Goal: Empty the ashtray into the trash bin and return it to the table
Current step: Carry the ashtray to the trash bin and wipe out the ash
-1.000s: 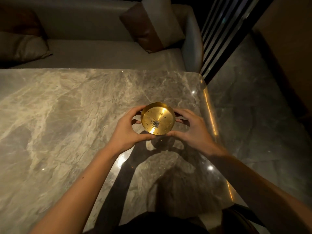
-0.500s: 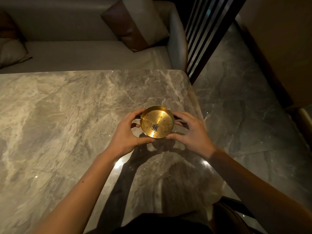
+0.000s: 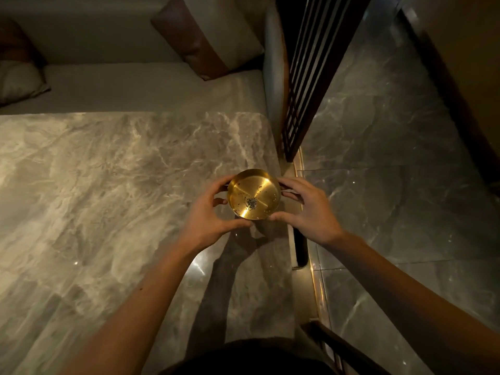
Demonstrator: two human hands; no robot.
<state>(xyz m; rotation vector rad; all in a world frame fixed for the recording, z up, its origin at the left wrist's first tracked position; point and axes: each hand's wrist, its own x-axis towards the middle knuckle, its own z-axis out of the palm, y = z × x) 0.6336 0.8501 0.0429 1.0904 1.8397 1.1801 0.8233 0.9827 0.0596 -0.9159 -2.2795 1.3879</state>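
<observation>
Right now the marble table (image 3: pixel 108 185) lies below; my left hand (image 3: pixel 208 217) at nine o'clock and right hand (image 3: pixel 311 209) at three clamp the brass ashtray (image 3: pixel 253 194) (lifted, I judge). Any tilt spills its ash (image 3: pixel 251 203).

You're holding an ashtray (image 3: pixel 253 194) of gold-toned metal, its brushed inside catching a bright glare, with dull grey ash specks (image 3: pixel 251 203) at the centre. Under it, your table (image 3: pixel 108 185) is grey-beige veined marble, polished enough to mirror the lights. The floor (image 3: pixel 392 185) looks like darker glossy stone tile. The sofa seat (image 3: pixel 151 85) reads as matt cloth.
</observation>
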